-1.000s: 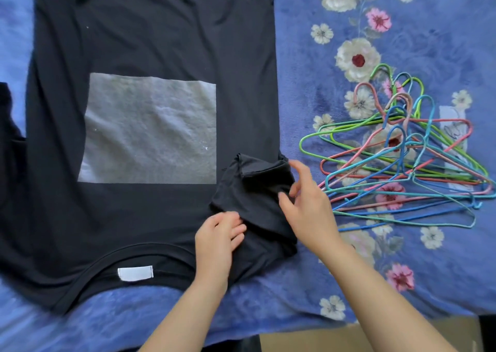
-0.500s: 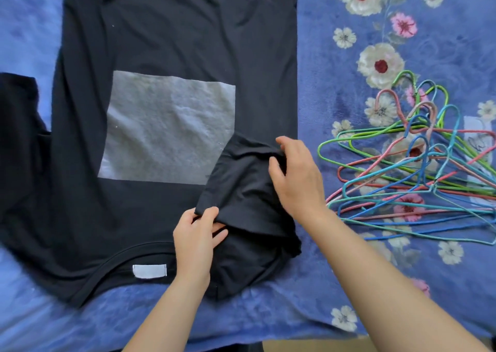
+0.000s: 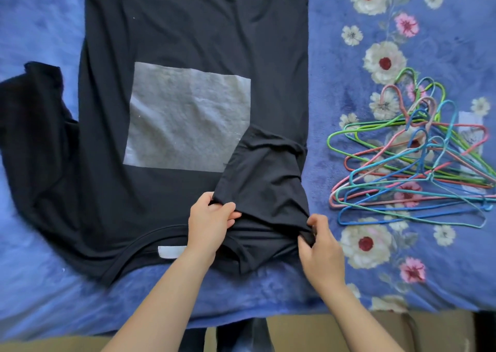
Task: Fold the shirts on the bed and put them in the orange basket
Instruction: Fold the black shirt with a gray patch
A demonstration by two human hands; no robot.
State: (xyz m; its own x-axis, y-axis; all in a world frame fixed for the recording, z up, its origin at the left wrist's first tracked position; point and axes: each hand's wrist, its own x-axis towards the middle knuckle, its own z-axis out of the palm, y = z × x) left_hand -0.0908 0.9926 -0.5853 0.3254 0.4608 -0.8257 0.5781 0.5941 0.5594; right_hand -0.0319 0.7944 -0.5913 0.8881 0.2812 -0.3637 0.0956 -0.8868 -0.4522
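Observation:
A black T-shirt [image 3: 171, 29] with a grey square print [image 3: 185, 118] lies flat on the blue bed, collar and white label [image 3: 169, 252] nearest me. Its right sleeve [image 3: 265, 169] is folded inward over the body. My left hand [image 3: 209, 223] pinches the sleeve's inner edge near the collar. My right hand [image 3: 319, 247] pinches the shoulder corner at the shirt's right edge. The other sleeve [image 3: 32, 115] lies spread out at the left. No orange basket is in view.
A heap of coloured wire hangers [image 3: 418, 163] lies on the flowered blue blanket [image 3: 442, 43] to the right of the shirt. The bed's front edge [image 3: 295, 316] runs just below my forearms, with tan floor beneath it.
The right sleeve has been laid farther in and flattened over the shirt body. My right hand moved from the sleeve's cuff down to the shoulder corner. My left hand stays near the collar.

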